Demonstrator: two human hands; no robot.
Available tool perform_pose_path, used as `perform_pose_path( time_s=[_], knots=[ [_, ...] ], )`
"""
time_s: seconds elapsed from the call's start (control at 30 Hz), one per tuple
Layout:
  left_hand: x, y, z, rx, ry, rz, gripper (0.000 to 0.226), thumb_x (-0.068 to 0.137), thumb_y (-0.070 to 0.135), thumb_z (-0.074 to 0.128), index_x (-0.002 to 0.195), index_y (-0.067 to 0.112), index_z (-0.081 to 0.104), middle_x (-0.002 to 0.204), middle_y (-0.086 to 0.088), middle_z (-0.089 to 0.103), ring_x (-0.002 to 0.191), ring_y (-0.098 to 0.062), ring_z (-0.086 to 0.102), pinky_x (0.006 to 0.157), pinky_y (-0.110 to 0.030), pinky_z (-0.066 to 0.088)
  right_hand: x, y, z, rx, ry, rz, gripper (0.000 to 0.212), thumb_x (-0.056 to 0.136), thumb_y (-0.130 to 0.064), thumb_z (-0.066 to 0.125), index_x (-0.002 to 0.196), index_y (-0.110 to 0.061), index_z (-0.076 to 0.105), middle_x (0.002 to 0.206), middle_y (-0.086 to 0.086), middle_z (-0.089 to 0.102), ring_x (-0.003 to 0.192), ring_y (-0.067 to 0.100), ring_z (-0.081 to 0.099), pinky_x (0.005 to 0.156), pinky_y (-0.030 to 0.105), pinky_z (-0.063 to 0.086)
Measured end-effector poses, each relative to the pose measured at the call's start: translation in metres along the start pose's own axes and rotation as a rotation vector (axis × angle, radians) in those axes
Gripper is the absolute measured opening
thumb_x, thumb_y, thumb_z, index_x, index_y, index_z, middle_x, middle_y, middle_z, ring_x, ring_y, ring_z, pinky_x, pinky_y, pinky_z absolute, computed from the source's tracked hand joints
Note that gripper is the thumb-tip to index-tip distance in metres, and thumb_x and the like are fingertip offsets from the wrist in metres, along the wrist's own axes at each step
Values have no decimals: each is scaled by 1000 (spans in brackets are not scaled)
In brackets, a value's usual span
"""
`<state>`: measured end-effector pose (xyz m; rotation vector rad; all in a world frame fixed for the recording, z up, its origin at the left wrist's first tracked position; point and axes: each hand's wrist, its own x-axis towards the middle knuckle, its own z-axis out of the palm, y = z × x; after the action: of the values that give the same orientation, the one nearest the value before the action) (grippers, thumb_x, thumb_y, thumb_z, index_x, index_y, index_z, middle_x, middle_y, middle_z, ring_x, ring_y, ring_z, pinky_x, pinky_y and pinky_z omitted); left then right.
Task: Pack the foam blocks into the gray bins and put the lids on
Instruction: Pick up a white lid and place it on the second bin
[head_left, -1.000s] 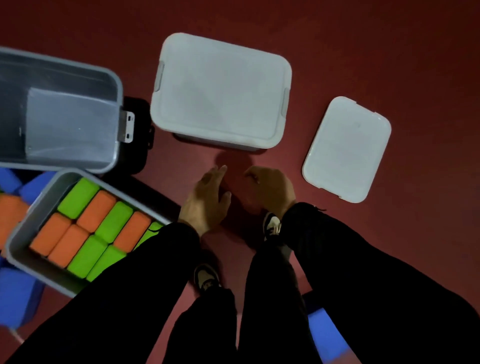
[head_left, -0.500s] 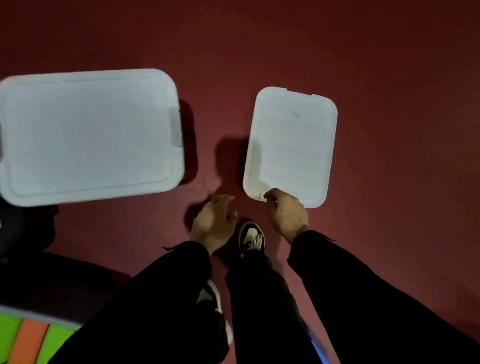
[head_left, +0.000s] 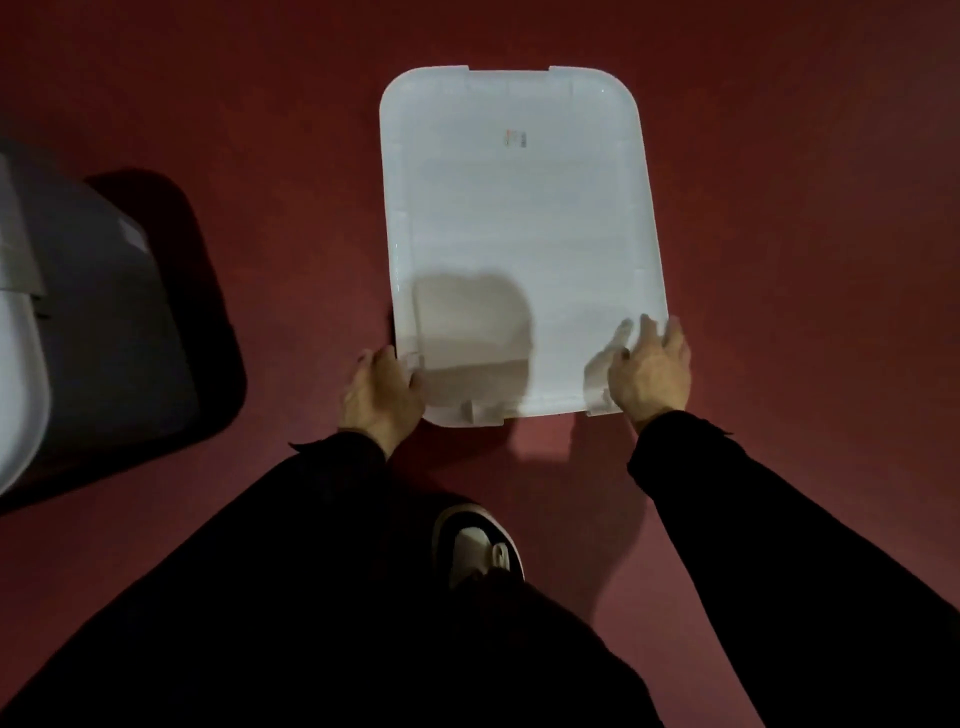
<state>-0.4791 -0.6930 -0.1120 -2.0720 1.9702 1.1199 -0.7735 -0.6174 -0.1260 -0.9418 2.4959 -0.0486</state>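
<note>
A white translucent lid (head_left: 519, 208) lies on the dark red floor straight ahead, its long side running away from me. My left hand (head_left: 382, 397) grips its near left corner, thumb on top. My right hand (head_left: 649, 369) holds the near right corner with the fingers curled over the edge. At the far left stands a gray bin (head_left: 109, 332) with its own white lid (head_left: 18, 384) on top, only partly in view. No foam blocks are visible.
My black sleeves and trouser legs fill the lower part of the view, and one black and white shoe (head_left: 478, 551) stands just behind the lid. Red floor (head_left: 805, 208) surrounds the lid on the right and far side.
The view has swung right and closer to the loose lid. Both hands went from hanging free, the right one just touching the lid's corner, to holding its near corners. The open bins left the view.
</note>
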Motion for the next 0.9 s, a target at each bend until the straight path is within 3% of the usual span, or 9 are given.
perform_pose_path(
  time_s=[0.07, 0.17, 0.23, 0.43, 0.57, 0.67, 0.77, 0.83, 0.9],
  knots=[
    [10, -6, 15, 15, 14, -18, 26, 98, 25, 57, 113, 3, 59, 109, -20, 66, 99, -41, 64, 76, -37, 43, 17, 13, 16, 116, 10, 95, 67, 98, -18, 46, 160, -5, 21, 164, 25, 24, 151, 43, 24, 123, 48, 23],
    [15, -19, 24, 7, 97, -11, 16, 92, 8, 56, 107, 3, 55, 101, -25, 67, 94, -45, 63, 72, -41, 41, 19, 20, 23, 308, 150, 183, 48, 98, -24, 41, 144, -10, 46, 136, 25, 58, 124, 43, 57, 101, 46, 47],
    [9, -19, 15, -56, 170, -38, 15, 90, 1, 53, 105, 1, 54, 100, -26, 64, 92, -46, 61, 71, -42, 37, 10, 22, 14, 328, 208, 236, 29, 100, -21, 44, 124, -12, 59, 111, 20, 69, 102, 39, 66, 82, 41, 50],
    [-63, 13, -65, -351, 188, -137, 23, 97, 2, 43, 120, 4, 41, 96, -11, 58, 82, -27, 53, 70, -33, 38, -56, 1, -56, 494, 158, 374, 19, 95, -9, 48, 108, -13, 62, 94, 7, 63, 87, 28, 61, 76, 34, 50],
    [-140, 32, -136, -458, 214, -219, 14, 96, 2, 44, 110, 3, 44, 94, -14, 60, 81, -28, 55, 70, -30, 37, -133, -29, -129, 761, 117, 504, 23, 75, -6, 53, 96, -12, 55, 70, 6, 58, 55, 22, 53, 44, 25, 51],
    [-209, 32, -184, -618, 242, -275, 10, 95, 14, 48, 104, 9, 44, 93, -21, 67, 81, -36, 65, 69, -36, 47, -184, -31, -178, 856, 52, 551, 31, 64, -16, 46, 93, -23, 57, 77, 12, 66, 64, 26, 62, 61, 58, 61],
    [-286, 26, -232, -649, 342, -325, 27, 88, 34, 43, 103, 13, 48, 85, -19, 69, 78, -38, 66, 76, -50, 55, -241, -44, -243, 929, 41, 437, 20, 84, -13, 49, 89, -28, 61, 87, 9, 69, 81, 32, 69, 74, 48, 62],
    [-338, 26, -264, -710, 418, -345, 23, 91, 32, 42, 104, 14, 46, 79, -17, 67, 68, -35, 64, 70, -47, 56, -285, -67, -297, 1151, -174, 398, 17, 91, -16, 57, 105, -22, 64, 103, 4, 70, 102, 32, 69, 89, 40, 56],
    [-387, 30, -299, -779, 448, -378, 13, 97, 20, 45, 107, 11, 46, 75, -18, 65, 60, -30, 61, 62, -39, 53, -325, -86, -342, 1323, -444, 380, 37, 91, -15, 59, 126, -6, 64, 125, 11, 70, 119, 36, 66, 104, 49, 51]
  ],
)
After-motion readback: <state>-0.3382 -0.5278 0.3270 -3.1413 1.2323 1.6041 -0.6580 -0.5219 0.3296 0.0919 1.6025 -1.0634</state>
